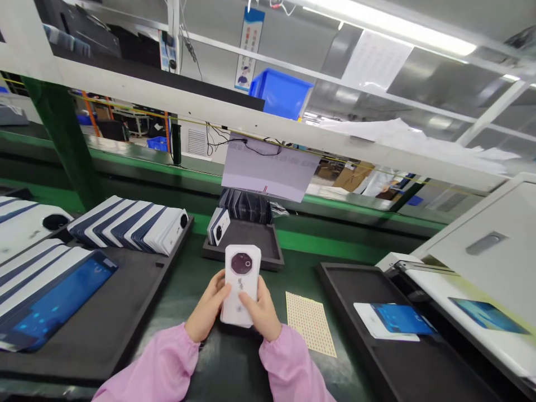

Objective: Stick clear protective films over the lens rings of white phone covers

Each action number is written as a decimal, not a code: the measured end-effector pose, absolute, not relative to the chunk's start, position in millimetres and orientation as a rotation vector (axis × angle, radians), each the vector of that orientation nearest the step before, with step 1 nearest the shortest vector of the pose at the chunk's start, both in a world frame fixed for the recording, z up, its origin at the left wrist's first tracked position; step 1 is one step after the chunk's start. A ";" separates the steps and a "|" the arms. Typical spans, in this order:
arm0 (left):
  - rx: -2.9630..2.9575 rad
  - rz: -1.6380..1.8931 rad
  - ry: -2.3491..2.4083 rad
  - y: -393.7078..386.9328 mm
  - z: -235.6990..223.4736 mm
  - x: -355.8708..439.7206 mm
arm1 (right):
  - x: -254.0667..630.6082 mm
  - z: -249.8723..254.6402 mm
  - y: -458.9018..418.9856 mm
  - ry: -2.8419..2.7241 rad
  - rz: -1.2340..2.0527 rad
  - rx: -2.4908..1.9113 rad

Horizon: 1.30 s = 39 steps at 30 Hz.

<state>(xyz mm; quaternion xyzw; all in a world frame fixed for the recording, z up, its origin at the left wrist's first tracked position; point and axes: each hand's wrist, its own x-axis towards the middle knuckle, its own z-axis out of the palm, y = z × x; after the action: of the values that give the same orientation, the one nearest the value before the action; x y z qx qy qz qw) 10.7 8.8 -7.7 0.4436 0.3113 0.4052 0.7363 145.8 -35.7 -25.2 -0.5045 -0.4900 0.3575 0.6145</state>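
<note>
Left tray [104,315] holds rows of leaning white and blue panels [129,226]. Small middle tray [255,237] contains a white piece [221,226] at its left end and dark pieces [247,206] at the rear. Right tray [347,279] carries a white sheet [366,324] partly under a blue panel [402,319]. A white panel stack [243,293] is between the hands, gripped by left hand [210,306] and right hand [266,315], thumbs on its face, forearms converging.

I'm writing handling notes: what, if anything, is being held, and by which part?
A white phone-shaped piece, apparently several layers, is held by its lower half: left hand at one long edge, right hand at the other, thumbs on its face.
</note>
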 end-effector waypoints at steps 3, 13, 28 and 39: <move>1.014 0.927 0.657 4.3 -18.0 17.0 | 137.2 -24.3 -38.7 -1.325 0.456 -1.468; 0.783 0.770 0.675 12.3 1.3 5.4 | 142.5 -11.2 -46.8 -1.295 0.518 -1.341; 0.698 0.768 0.676 13.0 6.8 -3.2 | 157.9 -11.3 -41.4 -0.928 0.806 -1.268; 0.787 0.861 0.655 9.0 6.6 -1.6 | 140.7 -18.2 -44.5 -0.966 0.717 -1.232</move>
<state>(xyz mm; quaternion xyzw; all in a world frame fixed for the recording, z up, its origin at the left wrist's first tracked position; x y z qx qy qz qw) -1.6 9.0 6.6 0.3650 0.3038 0.3992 0.7843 140.7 -44.5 -18.2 -0.5425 -0.4256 0.3159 0.6517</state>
